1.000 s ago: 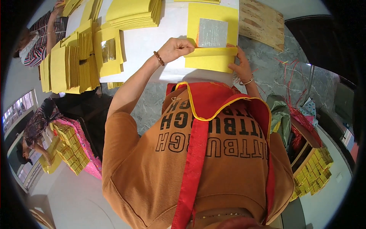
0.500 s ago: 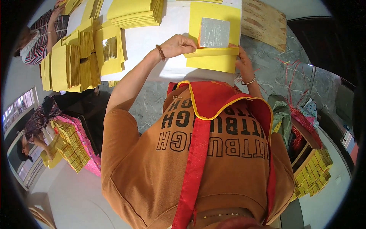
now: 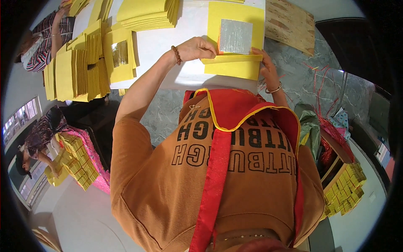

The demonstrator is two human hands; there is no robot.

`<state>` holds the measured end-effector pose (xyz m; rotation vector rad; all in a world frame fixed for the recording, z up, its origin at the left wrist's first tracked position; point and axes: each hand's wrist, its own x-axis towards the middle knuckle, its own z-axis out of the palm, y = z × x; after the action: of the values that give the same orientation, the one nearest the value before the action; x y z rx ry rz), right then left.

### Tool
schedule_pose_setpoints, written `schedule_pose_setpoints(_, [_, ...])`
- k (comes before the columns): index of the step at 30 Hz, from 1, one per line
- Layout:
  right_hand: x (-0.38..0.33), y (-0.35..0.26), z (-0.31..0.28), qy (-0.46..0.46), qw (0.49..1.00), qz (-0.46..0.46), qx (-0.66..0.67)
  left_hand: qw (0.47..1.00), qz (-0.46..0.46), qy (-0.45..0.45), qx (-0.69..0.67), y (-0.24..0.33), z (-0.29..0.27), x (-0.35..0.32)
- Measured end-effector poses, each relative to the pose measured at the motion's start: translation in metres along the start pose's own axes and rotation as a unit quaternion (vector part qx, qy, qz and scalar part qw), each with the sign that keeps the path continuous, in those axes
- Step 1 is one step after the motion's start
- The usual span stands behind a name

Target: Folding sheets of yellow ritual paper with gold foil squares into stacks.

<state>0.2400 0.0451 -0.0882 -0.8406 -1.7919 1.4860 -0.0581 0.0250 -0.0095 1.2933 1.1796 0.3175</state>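
At the near right of the white table, a yellow paper sheet (image 3: 214, 25) lies with a silver foil square (image 3: 236, 37) in its middle. A little orange shows along the foil's left edge. The sheet's near part is lifted into a narrow fold (image 3: 233, 59) running across just below the foil. My left hand (image 3: 200, 48), with a beaded bracelet at the wrist, pinches the fold's left end. At its right end, beside the table edge, my right hand (image 3: 269, 70) holds the paper between thumb and fingers; some of those fingers are partly hidden.
A thick stack of yellow paper (image 3: 147, 14) stands at the far edge. More folded yellow bundles (image 3: 73, 73) crowd the table's left side, beside another foil sheet (image 3: 119, 53). A wooden board (image 3: 290, 25) lies beyond the right edge. Two other people work at the left.
The fold's upper edge has come slightly lower toward me, baring a bit more of the foil's near edge. My right fingertips have shifted a little left along the fold.
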Motion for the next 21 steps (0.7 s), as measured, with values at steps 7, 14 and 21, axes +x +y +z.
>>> schedule_pose_setpoints(7, [-0.0003, -0.0019, 0.0014, 0.008, 1.000, 0.014, -0.005, 1.000, 0.013, -0.019, 0.003, 0.0036, 0.0004, -0.0007])
schedule_pose_setpoints(14, [0.0000, -0.0019, 0.0034, 0.020, 0.999, -0.010, 0.024, 0.999, -0.002, -0.034, -0.011, 0.0025, 0.0023, 0.0007])
schedule_pose_setpoints(21, [0.0011, -0.0067, 0.0050, 0.021, 0.999, -0.008, 0.048, 0.999, 0.009, -0.034, -0.004, 0.0019, 0.0014, 0.0018])
